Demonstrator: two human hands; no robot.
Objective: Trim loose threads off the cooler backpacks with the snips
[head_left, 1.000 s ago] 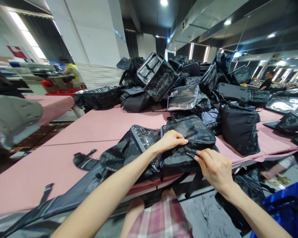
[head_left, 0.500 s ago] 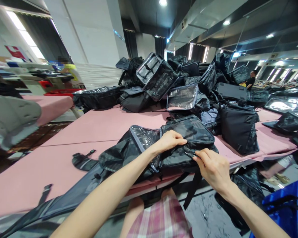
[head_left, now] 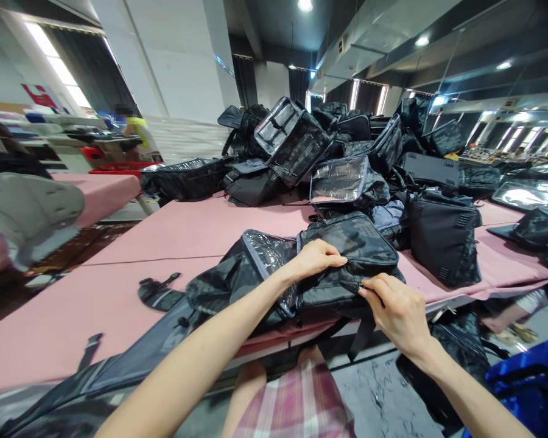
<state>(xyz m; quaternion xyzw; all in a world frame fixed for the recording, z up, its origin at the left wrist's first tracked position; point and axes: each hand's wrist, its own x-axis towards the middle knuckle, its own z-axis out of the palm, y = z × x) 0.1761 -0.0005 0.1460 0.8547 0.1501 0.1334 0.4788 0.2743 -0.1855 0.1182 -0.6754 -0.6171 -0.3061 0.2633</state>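
Note:
A dark camouflage backpack lies at the front edge of the pink-covered table, its clear-plastic-lined flap folded out to the left. My left hand is closed, thumb and fingers pinching the bag's fabric near the piped edge of its front panel. Just to the right and lower, my right hand pinches a small dark zipper pull at the bag's front pocket; the fingers partly hide it. A padded strap and grey back panel spread leftward over the table.
Many similar bags are heaped at the back of the pink table. A dark upright bag stands to the right. A blue crate is on the floor at lower right. A person sits at a far-left workstation.
The view has shifted slightly, so everything sits a little further right. Both hands keep their grip; the small gap in the pocket beside my right fingers looks less open.

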